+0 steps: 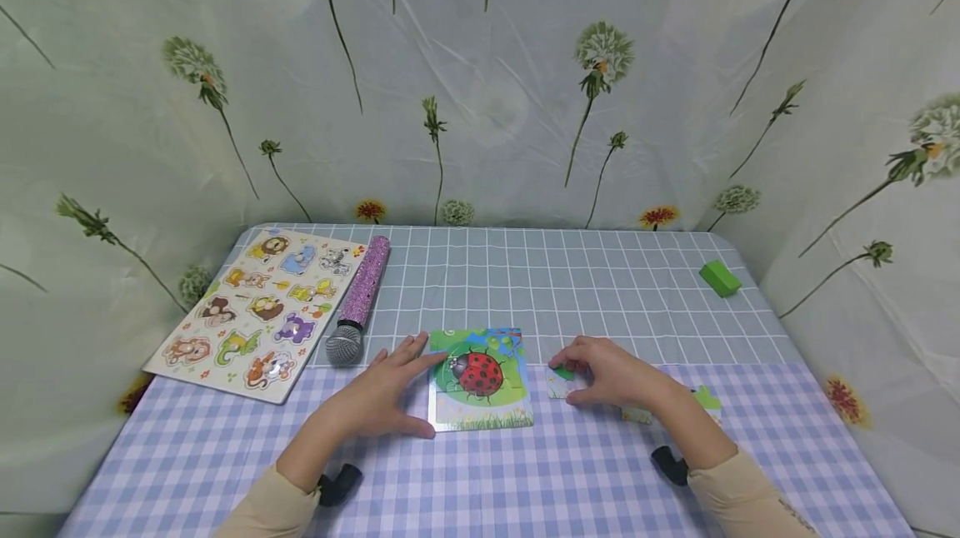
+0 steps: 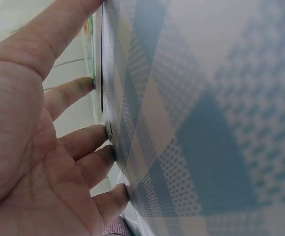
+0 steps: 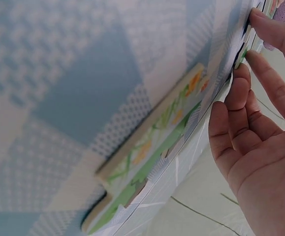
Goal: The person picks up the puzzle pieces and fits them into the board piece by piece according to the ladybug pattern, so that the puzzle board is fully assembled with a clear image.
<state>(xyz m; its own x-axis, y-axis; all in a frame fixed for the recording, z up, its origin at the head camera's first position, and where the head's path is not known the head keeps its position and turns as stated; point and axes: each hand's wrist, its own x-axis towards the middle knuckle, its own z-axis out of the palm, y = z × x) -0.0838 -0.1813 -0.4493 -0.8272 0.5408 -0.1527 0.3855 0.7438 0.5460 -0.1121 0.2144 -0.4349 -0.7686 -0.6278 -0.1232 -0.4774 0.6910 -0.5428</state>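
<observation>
Right hand point(image 1: 609, 371) pinches a small puzzle piece point(image 1: 558, 386) between thumb and fingers, on the checked cloth point(image 1: 480, 492) just right of the ladybug puzzle point(image 1: 480, 415). Left hand point(image 1: 378, 398), fingers spread, grasps nothing, steadies the puzzle's left side. Ladybug picture looks complete, though seated pieces can't be told from print. Left over: the pinched piece, plus loose pieces point(image 1: 708, 398) partly hidden by the right forearm; work apparently unfinished.
</observation>
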